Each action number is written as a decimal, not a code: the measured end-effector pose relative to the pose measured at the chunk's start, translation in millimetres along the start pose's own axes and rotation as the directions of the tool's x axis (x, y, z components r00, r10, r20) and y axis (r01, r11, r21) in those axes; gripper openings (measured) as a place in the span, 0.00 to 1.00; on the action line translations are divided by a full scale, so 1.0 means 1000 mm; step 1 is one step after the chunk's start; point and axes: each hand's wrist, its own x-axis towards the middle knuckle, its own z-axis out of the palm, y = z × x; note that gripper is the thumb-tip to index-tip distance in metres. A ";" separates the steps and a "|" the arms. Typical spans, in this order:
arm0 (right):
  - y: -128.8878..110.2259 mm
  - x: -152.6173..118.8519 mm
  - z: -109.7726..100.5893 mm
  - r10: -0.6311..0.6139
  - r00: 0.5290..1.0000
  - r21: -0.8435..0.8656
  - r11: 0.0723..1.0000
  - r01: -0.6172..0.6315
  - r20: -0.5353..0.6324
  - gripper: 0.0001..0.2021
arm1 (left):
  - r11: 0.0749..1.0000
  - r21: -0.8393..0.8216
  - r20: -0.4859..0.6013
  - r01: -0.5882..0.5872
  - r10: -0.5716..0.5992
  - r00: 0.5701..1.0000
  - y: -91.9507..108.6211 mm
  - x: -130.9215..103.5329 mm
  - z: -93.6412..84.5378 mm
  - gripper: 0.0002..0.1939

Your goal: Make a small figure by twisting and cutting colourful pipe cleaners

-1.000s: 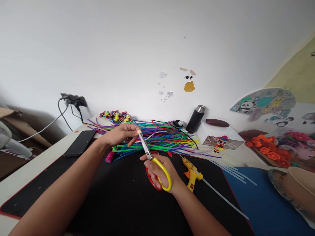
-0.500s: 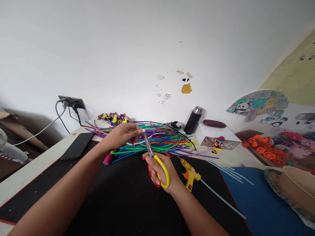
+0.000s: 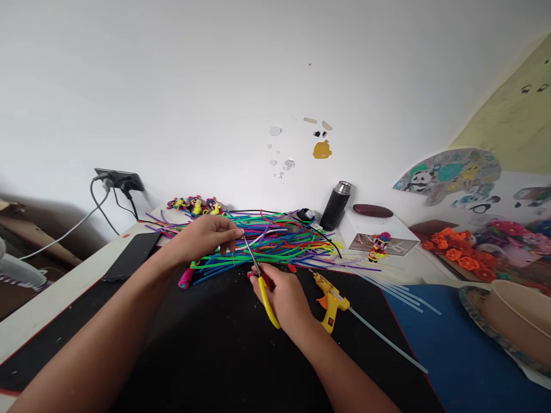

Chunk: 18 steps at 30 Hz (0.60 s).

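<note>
From the camera on my head, I am looking down at a black mat (image 3: 206, 344) on a desk against a white wall.

My right hand (image 3: 286, 298) is sitting near the middle of the view, closed around the yellow and red handles of a pair of scissors (image 3: 260, 279). The blades are pointing toward eleven o'clock, up to my left hand (image 3: 206, 236).

My left hand is hovering just beyond, its thumb and fingers pinching something small and pale at the blade tips; it is too tiny for me to tell what it is.

Behind both hands, at twelve o'clock, a wide heap of coloured pipe cleaners (image 3: 275, 241) is lying across the far edge of the mat.

At three o'clock from my right hand, just beside it, a yellow glue gun (image 3: 329, 298) is resting on the mat with a clear glue stick (image 3: 387, 343) trailing toward four o'clock.

At nine o'clock from my left hand, a dark phone (image 3: 129, 255) is lying flat. At one o'clock, a black flask (image 3: 336, 205) is standing upright near the wall.
</note>
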 end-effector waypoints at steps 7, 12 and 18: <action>0.001 -0.002 -0.002 -0.052 0.999 -0.364 0.930 0.051 0.008 0.13 | 0.998 -0.056 0.006 0.019 -0.019 1.000 -0.012 0.011 0.006 0.23; -0.005 -0.004 -0.003 -0.032 0.998 -0.443 0.895 0.053 0.055 0.14 | 1.000 -0.017 0.033 0.022 -0.021 0.999 -0.016 0.015 0.007 0.22; -0.015 -0.006 -0.001 -0.003 0.993 -0.453 0.890 0.057 0.120 0.17 | 0.991 0.099 0.086 0.089 -0.098 0.992 -0.021 0.011 -0.002 0.24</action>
